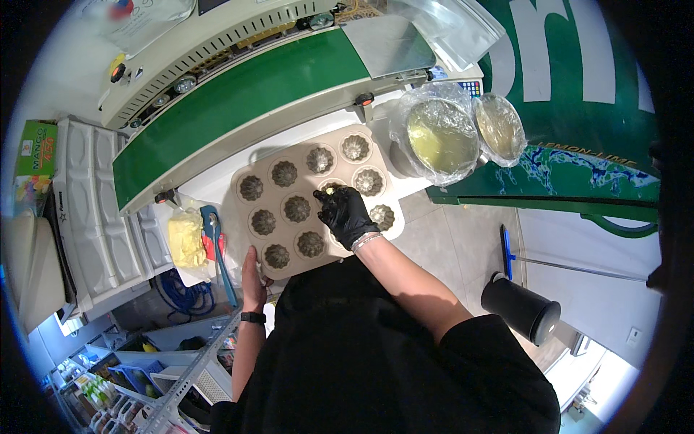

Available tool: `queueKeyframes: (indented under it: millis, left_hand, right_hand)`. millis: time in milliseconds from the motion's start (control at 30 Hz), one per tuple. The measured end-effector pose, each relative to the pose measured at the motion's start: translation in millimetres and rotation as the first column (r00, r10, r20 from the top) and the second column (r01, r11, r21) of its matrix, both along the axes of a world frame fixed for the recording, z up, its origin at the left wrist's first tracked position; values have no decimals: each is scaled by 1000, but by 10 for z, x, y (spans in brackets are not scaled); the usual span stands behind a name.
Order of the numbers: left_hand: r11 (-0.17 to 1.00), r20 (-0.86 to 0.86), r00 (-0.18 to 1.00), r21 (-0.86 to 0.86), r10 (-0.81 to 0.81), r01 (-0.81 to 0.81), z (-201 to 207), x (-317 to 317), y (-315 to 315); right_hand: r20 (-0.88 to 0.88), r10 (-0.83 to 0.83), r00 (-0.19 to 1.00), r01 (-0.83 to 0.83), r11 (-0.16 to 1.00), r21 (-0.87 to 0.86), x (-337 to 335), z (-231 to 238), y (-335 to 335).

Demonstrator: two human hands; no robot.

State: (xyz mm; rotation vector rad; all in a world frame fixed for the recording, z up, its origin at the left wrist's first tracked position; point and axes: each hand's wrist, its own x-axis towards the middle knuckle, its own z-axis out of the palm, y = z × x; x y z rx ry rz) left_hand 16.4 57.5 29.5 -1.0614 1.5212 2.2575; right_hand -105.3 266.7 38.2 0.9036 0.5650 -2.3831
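A beige baking pan [273, 197] with several dark, fluted cups lies tilted in front of me. My left hand [254, 278], bare, grips its near left corner with the thumb up along the edge. Over the middle of the pan is my right hand [345, 217] in a black glove, fingers curled together around a small pale yellow lump [331, 190] that looks like butter. The hand hides the cup under it. Left of the pan sits a yellow block of butter [186, 239] on its wrapper, with a blue spatula [219, 246] beside it.
Behind the pan runs a machine with a green conveyor belt [246, 101]. Plastic-covered containers [442, 137] [499, 129] stand at the right. White stacked trays [97, 210] are on the left. A black bin [520, 307] and a blue-headed floor squeegee [507, 252] stand lower right.
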Motion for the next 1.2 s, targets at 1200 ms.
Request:
queueKeyframes:
  millis: [1200]
  left_hand:
    - [996, -40, 997, -49, -70, 68, 139, -40, 27]
  right_hand:
    - [28, -248, 968, 248, 969, -10, 50, 65, -191]
